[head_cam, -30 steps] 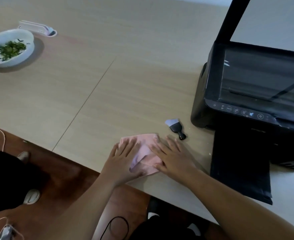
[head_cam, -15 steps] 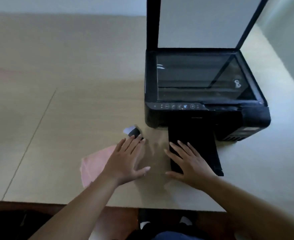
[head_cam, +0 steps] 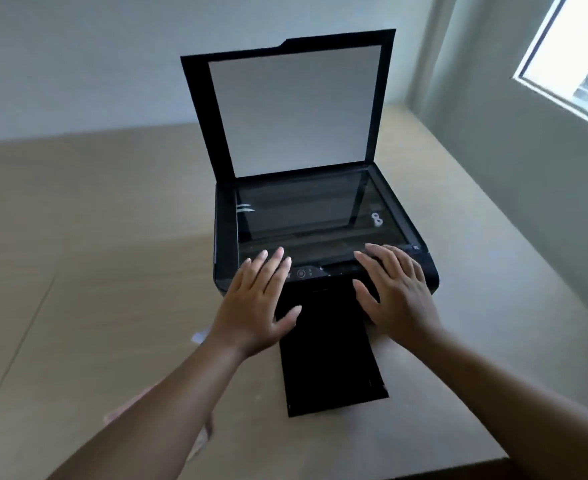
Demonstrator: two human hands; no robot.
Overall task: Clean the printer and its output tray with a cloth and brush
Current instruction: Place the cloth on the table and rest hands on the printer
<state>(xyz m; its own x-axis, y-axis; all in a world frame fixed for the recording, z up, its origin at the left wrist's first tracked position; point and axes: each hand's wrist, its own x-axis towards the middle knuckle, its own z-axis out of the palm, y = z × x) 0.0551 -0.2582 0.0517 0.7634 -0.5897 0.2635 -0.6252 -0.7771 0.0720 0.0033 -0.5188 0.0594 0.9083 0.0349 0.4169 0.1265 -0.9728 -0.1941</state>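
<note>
A black printer [head_cam: 225, 237] stands on the table with its scanner lid [head_cam: 296, 109] raised and the glass exposed. Its black output tray [head_cam: 330, 368] sticks out toward me. My left hand [head_cam: 254, 306] hovers flat with spread fingers over the printer's front left corner and holds nothing. My right hand [head_cam: 398, 292] is spread the same way over the front right corner, also holding nothing. The pink cloth [head_cam: 126, 408] lies on the table under my left forearm, mostly hidden. Only a pale tip of the brush [head_cam: 199, 336] shows beside my left wrist.
The beige table [head_cam: 95, 271] runs left and back to a pale wall. Its right edge meets a wall with a bright window [head_cam: 576, 53]. The table's front edge lies at lower right, near my right forearm.
Both hands have left the cloth on the table and moved up to the printer's front corners. The view has swung right and up, centring the printer.
</note>
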